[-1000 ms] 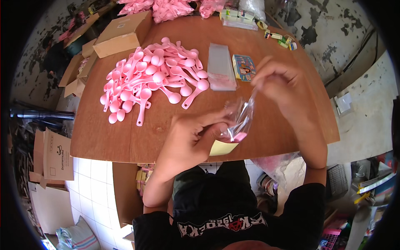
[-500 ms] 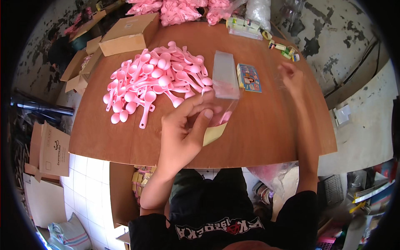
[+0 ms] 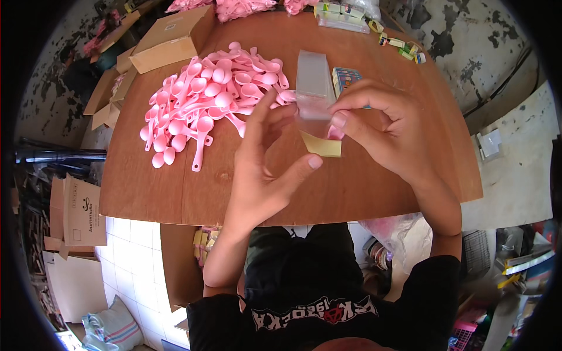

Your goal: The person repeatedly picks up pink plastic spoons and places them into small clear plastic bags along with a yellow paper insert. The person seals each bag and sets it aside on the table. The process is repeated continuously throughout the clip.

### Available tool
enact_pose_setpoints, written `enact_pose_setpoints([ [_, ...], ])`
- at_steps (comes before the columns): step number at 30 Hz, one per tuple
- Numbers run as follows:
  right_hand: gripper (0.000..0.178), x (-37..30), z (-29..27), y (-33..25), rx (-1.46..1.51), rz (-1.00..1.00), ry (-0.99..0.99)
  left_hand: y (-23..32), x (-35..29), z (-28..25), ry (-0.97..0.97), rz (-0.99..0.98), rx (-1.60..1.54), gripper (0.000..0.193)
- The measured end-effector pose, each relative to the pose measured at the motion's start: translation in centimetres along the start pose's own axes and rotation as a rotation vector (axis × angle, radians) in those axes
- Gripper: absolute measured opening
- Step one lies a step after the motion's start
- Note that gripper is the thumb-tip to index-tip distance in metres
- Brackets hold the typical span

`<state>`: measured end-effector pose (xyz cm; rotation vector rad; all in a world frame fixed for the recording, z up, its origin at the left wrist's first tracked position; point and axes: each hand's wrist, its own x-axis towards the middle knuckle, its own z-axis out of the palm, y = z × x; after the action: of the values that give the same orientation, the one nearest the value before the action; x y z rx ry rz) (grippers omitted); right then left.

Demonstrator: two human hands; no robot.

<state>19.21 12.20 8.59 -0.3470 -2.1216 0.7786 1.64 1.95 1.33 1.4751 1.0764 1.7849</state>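
My left hand [image 3: 263, 164] and my right hand [image 3: 383, 126] meet over the middle of a round brown table [image 3: 175, 193]. Both pinch a small clear plastic bag [image 3: 313, 117] with a pale yellow card [image 3: 323, 146] at its lower end and something pink inside. A heap of pink plastic spoons [image 3: 205, 99] lies on the table to the left of my hands. Behind the bag rests a stack of clear bags [image 3: 312, 73] and a small coloured card [image 3: 345, 76].
A brown cardboard box [image 3: 171, 38] sits at the table's far left edge, with more pink items [image 3: 234, 7] behind it. Small packets [image 3: 342, 13] lie at the far right. Flattened cartons [image 3: 76, 210] stand on the floor to the left.
My right hand came back from the far right of the table and joined my left hand on the bag. The bag was raised toward the table's middle.
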Motion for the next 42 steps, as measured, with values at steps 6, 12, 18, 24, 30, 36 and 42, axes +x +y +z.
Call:
enact_pose_setpoints([
  [6,0.011,-0.5,0.7,0.1,0.081,0.008,0.016,-0.7,0.1,0.7,-0.049,-0.050,-0.002,0.075],
  [12,0.023,-1.4,1.6,0.2,0.438,0.451,-0.138,-0.8,-0.7,0.3,0.086,-0.102,-0.120,0.060],
  [18,0.021,-2.8,3.6,2.0,0.466,0.552,-0.124,-0.9,-1.6,-0.9,0.127,-0.211,-0.158,0.037],
  [24,0.019,-3.6,4.2,3.0,0.467,0.521,-0.087,-1.3,-1.9,-2.5,0.130,-0.218,-0.033,0.017],
  [30,0.015,-4.0,4.4,3.9,0.552,0.456,-0.099,-1.6,-2.5,-3.5,0.120,-0.181,0.011,0.017],
  [36,0.018,-3.7,3.9,5.1,0.489,0.237,-0.211,-1.4,-2.4,-4.4,0.022,-0.167,0.064,0.018],
  [42,0.015,-3.7,3.3,4.9,0.384,0.233,-0.313,-1.0,-2.5,-4.8,-0.020,-0.178,0.016,0.024],
])
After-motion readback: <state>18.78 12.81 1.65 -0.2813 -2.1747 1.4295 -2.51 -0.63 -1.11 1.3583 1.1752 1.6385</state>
